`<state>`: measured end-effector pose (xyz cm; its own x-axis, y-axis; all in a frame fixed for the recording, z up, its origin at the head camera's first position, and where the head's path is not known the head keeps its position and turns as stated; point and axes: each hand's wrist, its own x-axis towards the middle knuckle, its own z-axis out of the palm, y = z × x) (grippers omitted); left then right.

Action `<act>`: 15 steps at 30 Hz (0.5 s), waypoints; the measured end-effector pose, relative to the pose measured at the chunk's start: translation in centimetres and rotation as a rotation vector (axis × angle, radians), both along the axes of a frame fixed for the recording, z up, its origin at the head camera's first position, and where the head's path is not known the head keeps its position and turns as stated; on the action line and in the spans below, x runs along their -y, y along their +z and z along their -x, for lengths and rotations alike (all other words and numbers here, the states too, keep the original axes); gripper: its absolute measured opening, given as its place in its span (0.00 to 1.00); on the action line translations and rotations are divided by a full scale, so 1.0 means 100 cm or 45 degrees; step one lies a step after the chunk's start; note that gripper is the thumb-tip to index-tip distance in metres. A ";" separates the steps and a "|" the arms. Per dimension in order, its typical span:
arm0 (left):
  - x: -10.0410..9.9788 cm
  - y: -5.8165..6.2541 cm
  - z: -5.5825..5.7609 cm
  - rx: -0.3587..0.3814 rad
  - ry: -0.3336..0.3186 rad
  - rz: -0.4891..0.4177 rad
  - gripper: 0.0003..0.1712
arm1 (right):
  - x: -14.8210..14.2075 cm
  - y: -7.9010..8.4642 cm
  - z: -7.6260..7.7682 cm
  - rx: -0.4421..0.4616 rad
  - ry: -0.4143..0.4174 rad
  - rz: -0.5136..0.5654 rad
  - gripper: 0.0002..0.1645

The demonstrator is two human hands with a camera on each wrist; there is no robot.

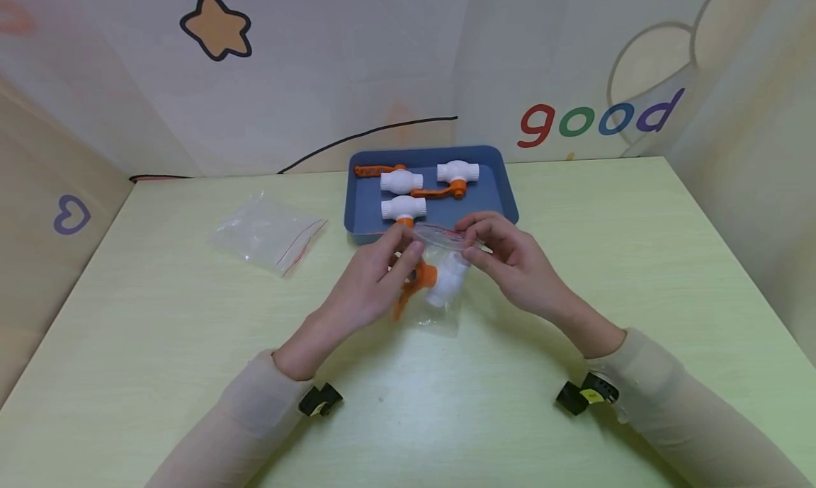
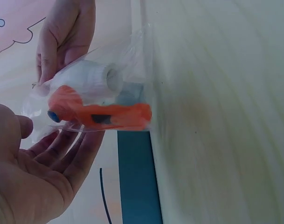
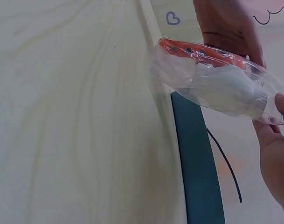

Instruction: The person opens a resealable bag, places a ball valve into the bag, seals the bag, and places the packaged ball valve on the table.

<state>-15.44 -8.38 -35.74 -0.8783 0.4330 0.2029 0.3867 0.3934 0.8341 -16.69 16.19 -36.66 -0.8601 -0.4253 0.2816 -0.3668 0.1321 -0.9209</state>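
A clear zip bag [image 1: 440, 324] hangs over the table between both hands, its mouth with a red line facing up. Inside it lies a white plastic ball valve [image 1: 448, 281] with an orange lever handle [image 1: 414, 290]. My left hand [image 1: 370, 282] pinches the left side of the bag's mouth between thumb and fingers. At the right side of the mouth, my right hand [image 1: 516, 265] pinches the plastic edge. Both wrist views show the bagged valve [image 2: 83, 77] held up, its orange lever [image 3: 202, 51] lying along one side of the bag.
Behind the hands stands a blue tray [image 1: 497, 205] holding more white valves [image 1: 457, 171] with orange handles. Another clear zip bag [image 1: 261, 229], lying flat, is on the table to the left. A printed cloth [image 1: 357, 63] rises along the table's back edge.
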 end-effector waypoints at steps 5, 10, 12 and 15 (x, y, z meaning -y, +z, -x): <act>0.000 0.001 0.000 0.003 0.011 -0.023 0.10 | 0.001 0.001 -0.002 -0.019 0.033 0.016 0.08; 0.001 -0.001 0.000 -0.006 0.036 -0.040 0.10 | 0.001 0.002 -0.003 -0.034 0.040 0.022 0.08; 0.002 -0.001 0.000 -0.018 0.035 -0.047 0.10 | 0.001 0.002 -0.003 -0.040 0.041 0.017 0.08; 0.003 -0.001 0.001 -0.036 0.036 -0.054 0.09 | 0.001 0.002 -0.003 -0.047 0.043 0.004 0.08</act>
<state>-15.53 -8.67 -35.85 -0.8836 0.3988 0.2454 0.3996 0.3687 0.8393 -16.39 16.12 -36.43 -0.8340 -0.4533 0.3145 -0.4051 0.1161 -0.9069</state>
